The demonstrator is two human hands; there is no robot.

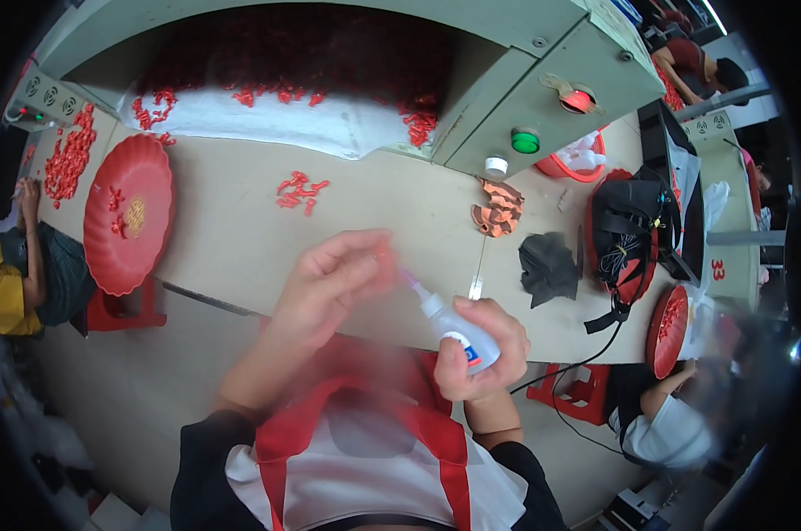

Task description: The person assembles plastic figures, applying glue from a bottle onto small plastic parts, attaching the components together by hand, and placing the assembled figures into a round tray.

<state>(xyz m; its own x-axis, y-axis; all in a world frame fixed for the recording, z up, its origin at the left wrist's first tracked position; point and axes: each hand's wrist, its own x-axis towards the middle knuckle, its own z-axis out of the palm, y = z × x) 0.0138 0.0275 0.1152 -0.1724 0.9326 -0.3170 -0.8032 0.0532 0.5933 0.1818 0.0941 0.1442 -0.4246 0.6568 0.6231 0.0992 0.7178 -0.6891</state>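
My left hand (pixel 316 288) is raised over the near edge of the table, its fingers pinched on a small red piece (pixel 386 265) that is blurred. My right hand (pixel 500 345) is wrapped round a translucent white squeeze bottle (pixel 462 332), which looks like a glue bottle. The bottle is tilted, its thin purple nozzle pointing up and left, close to the red piece. Beyond my hands, several small red pieces (pixel 301 192) lie loose on the table (pixel 400 208).
A grey-green machine (pixel 542 97) with an open bay of red pieces stands at the back. At left is a red scalloped tray (pixel 100 239). An orange-brown crumpled item (pixel 500 208), a black cloth (pixel 549 265) and a black bag (pixel 626 230) lie at right. Co-workers sit on both sides.
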